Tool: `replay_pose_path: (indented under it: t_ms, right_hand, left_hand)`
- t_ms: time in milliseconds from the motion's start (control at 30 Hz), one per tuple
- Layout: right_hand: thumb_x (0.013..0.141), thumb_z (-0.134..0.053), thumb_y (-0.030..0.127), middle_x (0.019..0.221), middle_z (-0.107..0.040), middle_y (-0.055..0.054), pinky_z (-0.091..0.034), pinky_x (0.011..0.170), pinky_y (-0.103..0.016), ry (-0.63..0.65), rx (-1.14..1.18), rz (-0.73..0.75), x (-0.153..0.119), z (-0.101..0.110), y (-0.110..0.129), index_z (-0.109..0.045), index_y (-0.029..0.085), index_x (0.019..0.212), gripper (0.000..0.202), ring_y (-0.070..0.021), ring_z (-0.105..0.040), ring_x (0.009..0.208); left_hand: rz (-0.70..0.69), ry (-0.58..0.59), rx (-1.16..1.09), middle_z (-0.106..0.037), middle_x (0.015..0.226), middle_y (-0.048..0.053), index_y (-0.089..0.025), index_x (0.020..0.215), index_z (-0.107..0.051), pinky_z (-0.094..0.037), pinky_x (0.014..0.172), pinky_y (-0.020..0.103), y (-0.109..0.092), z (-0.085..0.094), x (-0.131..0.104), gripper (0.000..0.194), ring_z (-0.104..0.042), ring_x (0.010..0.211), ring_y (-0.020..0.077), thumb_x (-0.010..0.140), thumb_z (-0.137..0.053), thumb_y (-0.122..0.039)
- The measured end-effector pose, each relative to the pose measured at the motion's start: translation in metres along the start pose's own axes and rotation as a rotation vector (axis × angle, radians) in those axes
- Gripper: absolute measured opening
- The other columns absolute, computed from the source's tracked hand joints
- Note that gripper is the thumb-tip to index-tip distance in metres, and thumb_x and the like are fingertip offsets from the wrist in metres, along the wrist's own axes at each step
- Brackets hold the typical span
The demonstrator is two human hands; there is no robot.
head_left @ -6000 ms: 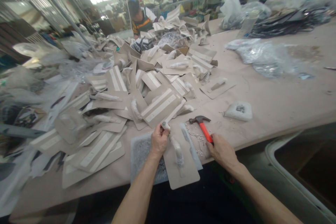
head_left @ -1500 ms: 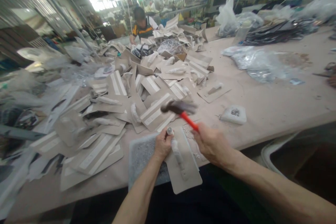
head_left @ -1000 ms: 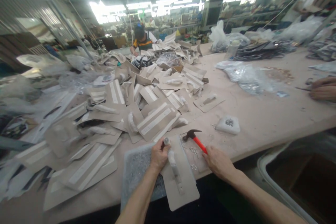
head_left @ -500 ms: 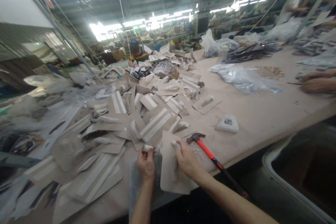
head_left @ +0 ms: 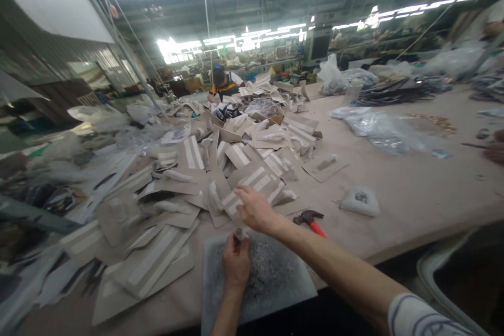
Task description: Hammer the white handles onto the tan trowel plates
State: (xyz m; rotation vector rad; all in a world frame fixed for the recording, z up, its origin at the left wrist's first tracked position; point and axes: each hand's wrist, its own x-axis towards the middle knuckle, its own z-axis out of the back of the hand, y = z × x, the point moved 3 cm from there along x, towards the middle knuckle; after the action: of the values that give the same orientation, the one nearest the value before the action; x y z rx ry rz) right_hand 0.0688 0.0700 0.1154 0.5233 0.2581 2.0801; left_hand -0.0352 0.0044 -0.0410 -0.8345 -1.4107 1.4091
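The left hand (head_left: 235, 261) is closed around a small metal punch (head_left: 240, 233), upright over the grey pad (head_left: 275, 278). The right hand (head_left: 255, 210) lies loosely open just beyond it, fingers on a cardboard piece (head_left: 252, 185). The hammer (head_left: 311, 219) lies right of both hands.

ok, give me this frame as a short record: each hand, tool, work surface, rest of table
left hand: closed on a small grey punch, held upright over the slab
right hand: reaching across onto the card pile, resting on a striped card
hammer: lying on the table, red handle, not held
slab: grey, speckled, at the table's near edge
pouch: small, pale, right of the hammer
bags: clear plastic, far right
others: a person at the far end; another's hand at right edge
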Motion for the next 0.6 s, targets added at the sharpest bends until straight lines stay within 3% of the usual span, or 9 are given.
replay_pose_path:
  t_ms: [100,200,300,400,600]
  right_hand:
    - [0.081,-0.057,0.013,0.155,-0.039,-0.014,-0.035,0.111,-0.048,0.093,-0.274,0.04,0.042,-0.002,-0.055,-0.043,0.017,0.146,0.066,-0.029,-0.039,0.138]
    - [0.075,-0.061,0.01,0.148,-0.047,-0.015,-0.029,0.113,-0.054,0.162,-0.349,0.113,0.067,-0.016,-0.075,-0.045,0.017,0.143,0.07,-0.031,-0.041,0.135]
    - [0.075,-0.061,0.01,0.127,-0.06,-0.018,-0.025,0.112,-0.057,0.197,-0.433,0.168,0.076,-0.029,-0.071,-0.052,0.013,0.136,0.062,-0.032,-0.052,0.12]
    - [0.078,-0.058,0.009,0.117,-0.063,-0.021,-0.021,0.112,-0.057,0.193,-0.494,0.209,0.077,-0.033,-0.059,-0.057,0.009,0.129,0.051,-0.0326,-0.054,0.113]
    - [0.088,-0.05,0.011,0.098,-0.066,-0.013,-0.032,0.1,-0.047,0.246,-0.504,0.278,0.048,-0.009,-0.056,-0.069,0.015,0.1,0.023,-0.0268,-0.056,0.099]
  left_hand:
    - [0.01,-0.059,-0.007,-0.076,0.095,0.011,-0.018,0.101,-0.07,-0.058,0.084,0.039,-0.002,0.0,0.0,0.036,-0.073,0.091,0.0284,0.081,-0.068,-0.048]
    - [-0.007,-0.071,-0.015,-0.077,0.093,0.012,-0.016,0.101,-0.071,-0.059,0.082,0.037,-0.001,-0.003,0.001,0.038,-0.074,0.088,0.0278,0.081,-0.069,-0.048]
    - [0.004,-0.071,-0.037,-0.077,0.095,0.012,-0.015,0.104,-0.069,-0.059,0.082,0.036,0.001,-0.004,0.002,0.039,-0.074,0.09,0.0275,0.082,-0.068,-0.047]
    - [0.02,-0.058,-0.052,-0.077,0.095,0.012,-0.015,0.106,-0.068,-0.059,0.082,0.035,0.003,-0.004,0.002,0.039,-0.074,0.09,0.027,0.082,-0.068,-0.046]
    - [0.023,-0.063,-0.057,-0.077,0.094,0.011,-0.015,0.101,-0.069,-0.059,0.08,0.034,0.0,-0.002,0.002,0.035,-0.074,0.088,0.0259,0.079,-0.07,-0.043]
